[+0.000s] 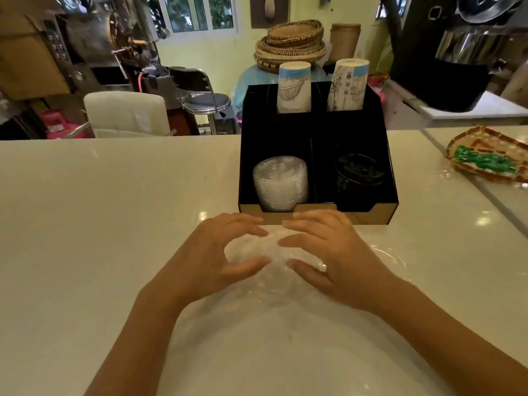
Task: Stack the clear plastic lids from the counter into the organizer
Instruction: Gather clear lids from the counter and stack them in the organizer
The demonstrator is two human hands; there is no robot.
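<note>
Both hands cupped narrow around clear lids [274, 252] on the counter [85, 224]: left hand [217, 258] at 9 o'clock of the clump, right hand [328, 258] at 3, fingertips nearly meeting on top. Best to square the rims before lifting, keeping pressure light to avoid buckling. Then up and over the organizer [368, 217] front lip at 12 o'clock, down onto the clear stack [281, 184] in the front-left bay. Black lids [357, 172] alongside at 1; open counter at 9 and 3.

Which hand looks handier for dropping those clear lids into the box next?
Probably the left hand. Both hands cup the clear lids on the counter, but the clear stack sits in the organizer's front-left bay, straight ahead of it. The right hand would reach across.
</note>
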